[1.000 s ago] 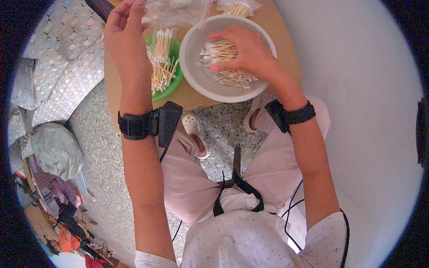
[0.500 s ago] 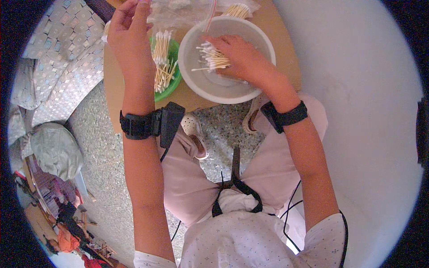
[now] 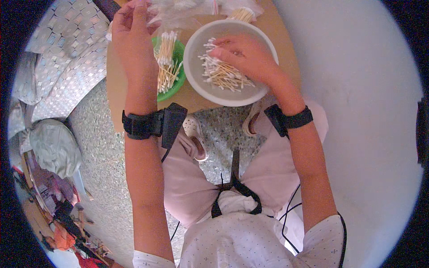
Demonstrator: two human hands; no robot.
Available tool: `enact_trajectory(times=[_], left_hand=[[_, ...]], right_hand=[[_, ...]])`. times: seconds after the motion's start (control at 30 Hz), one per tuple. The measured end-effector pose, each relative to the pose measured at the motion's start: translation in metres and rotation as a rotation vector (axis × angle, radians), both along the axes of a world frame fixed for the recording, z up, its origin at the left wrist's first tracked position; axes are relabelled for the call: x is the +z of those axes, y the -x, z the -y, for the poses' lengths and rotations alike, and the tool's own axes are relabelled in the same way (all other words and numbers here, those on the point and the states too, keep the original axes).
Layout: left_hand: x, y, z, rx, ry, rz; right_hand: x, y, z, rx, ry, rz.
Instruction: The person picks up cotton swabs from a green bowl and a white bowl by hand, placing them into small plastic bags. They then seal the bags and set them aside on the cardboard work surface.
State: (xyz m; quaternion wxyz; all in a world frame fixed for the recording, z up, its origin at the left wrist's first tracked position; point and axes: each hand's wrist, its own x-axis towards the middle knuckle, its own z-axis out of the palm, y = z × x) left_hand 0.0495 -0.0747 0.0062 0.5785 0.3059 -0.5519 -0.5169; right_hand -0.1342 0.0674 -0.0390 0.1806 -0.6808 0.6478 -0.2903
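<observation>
Cotton swabs (image 3: 222, 75) with white tips and pale sticks lie in a loose heap in a white bowl (image 3: 274, 57). Over the bowl's far right side, my right hand (image 3: 247, 54) has its fingers apart, fingertips close to the swab tips. My left hand (image 3: 134, 27) is at the upper left with its fingers bent together at a clear plastic bag (image 3: 176, 14); its fingertips partly leave the picture. Beside the bowl, a green bowl (image 3: 179, 80) holds more swabs (image 3: 167, 49), partly hidden by my left wrist.
Another bundle of swabs (image 3: 241, 14) in clear plastic lies behind the white bowl. Everything stands on a brown board (image 3: 201, 100). A pale wall (image 3: 353, 89) rises close on the right. Patterned cloth (image 3: 67, 53) and a grey bag (image 3: 56, 147) are on the left.
The bunch of swabs under my right hand now lies spread in the white bowl, and that hand has shifted slightly right. The plastic bag has pulled back from the bowl's rim.
</observation>
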Motion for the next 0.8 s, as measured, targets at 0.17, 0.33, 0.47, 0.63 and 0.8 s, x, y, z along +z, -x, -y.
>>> enact_trajectory(times=[0.17, 0.33, 0.47, 0.63, 0.8], left_hand=[[-0.002, 0.000, 0.005, 0.024, -0.052, -0.041], [0.000, 0.009, -0.005, 0.082, -0.073, -0.111], [-0.005, 0.001, 0.007, 0.084, -0.008, 0.017], [0.010, 0.000, -0.013, 0.117, 0.109, 0.650], [0.005, -0.011, -0.010, 0.144, 0.398, 0.903]], right_hand=[[-0.013, -0.015, -0.006, 0.026, 0.068, -0.149], [-0.010, -0.008, -0.004, 0.129, 0.181, -0.240], [0.001, -0.003, 0.002, 0.057, 0.285, -0.128], [0.004, 0.027, 0.008, -0.396, 0.357, 0.084], [0.006, 0.027, 0.007, -0.443, 0.262, 0.024]])
